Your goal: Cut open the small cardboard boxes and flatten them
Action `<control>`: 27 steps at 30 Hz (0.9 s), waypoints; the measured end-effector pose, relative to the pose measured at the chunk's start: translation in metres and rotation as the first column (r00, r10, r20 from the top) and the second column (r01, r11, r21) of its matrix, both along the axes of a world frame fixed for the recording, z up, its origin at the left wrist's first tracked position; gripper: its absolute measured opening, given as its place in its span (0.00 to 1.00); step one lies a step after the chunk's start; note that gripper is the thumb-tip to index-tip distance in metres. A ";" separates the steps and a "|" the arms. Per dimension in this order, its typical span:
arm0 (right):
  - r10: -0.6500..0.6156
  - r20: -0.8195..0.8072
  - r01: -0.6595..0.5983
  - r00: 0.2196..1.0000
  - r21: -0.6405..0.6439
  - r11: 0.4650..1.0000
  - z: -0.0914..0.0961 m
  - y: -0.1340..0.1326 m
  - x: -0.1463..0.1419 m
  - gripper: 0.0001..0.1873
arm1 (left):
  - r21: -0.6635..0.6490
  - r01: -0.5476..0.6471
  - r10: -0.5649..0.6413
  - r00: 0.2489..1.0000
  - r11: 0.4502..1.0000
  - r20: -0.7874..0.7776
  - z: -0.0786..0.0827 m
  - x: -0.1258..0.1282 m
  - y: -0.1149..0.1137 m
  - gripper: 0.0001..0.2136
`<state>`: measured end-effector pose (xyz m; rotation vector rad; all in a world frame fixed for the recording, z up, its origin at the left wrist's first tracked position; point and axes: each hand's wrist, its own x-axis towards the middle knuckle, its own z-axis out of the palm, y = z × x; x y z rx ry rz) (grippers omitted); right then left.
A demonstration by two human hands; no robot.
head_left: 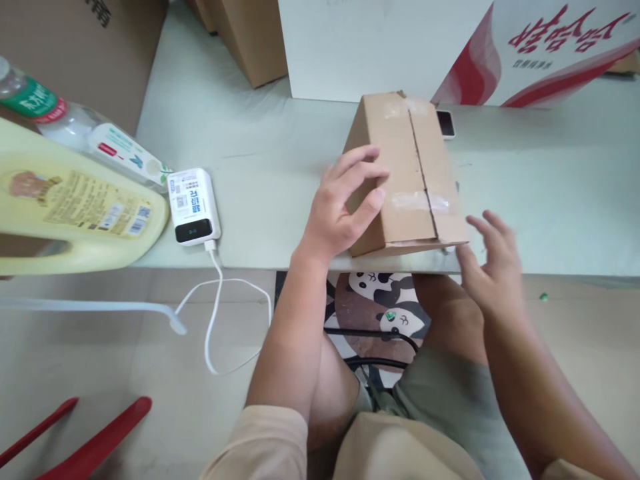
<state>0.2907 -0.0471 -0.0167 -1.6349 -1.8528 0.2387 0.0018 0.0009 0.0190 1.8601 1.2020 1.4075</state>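
Observation:
A small brown cardboard box (405,173), taped shut along its top seam, lies on the pale green table (260,200) near its front edge. My left hand (343,207) grips the box's left side, fingers over the top edge and thumb on the near face. Just off the box's near right corner hovers my right hand (493,263), fingers spread and holding nothing.
A white power bank (193,205) with a cable hanging off the table lies at left, beside a yellow jug (75,213) and a clear bottle (85,130). A phone (446,123) lies behind the box. A white-and-red carton (400,47) and brown cartons line the back.

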 end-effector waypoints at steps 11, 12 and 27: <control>-0.022 0.254 0.067 0.967 -0.171 0.983 -0.018 -0.005 0.012 0.12 | -0.125 -0.121 0.146 0.966 0.985 0.213 -0.005 -0.008 0.006 0.09; -0.061 0.276 0.120 0.959 -0.201 0.972 -0.015 -0.004 0.013 0.14 | -0.107 -0.121 0.140 0.972 0.987 0.191 -0.005 -0.009 0.006 0.09; -0.002 -0.871 -0.167 0.491 -0.097 0.981 0.063 0.035 -0.018 0.29 | 0.043 -0.029 0.037 0.980 0.999 -0.195 -0.013 -0.006 0.009 0.25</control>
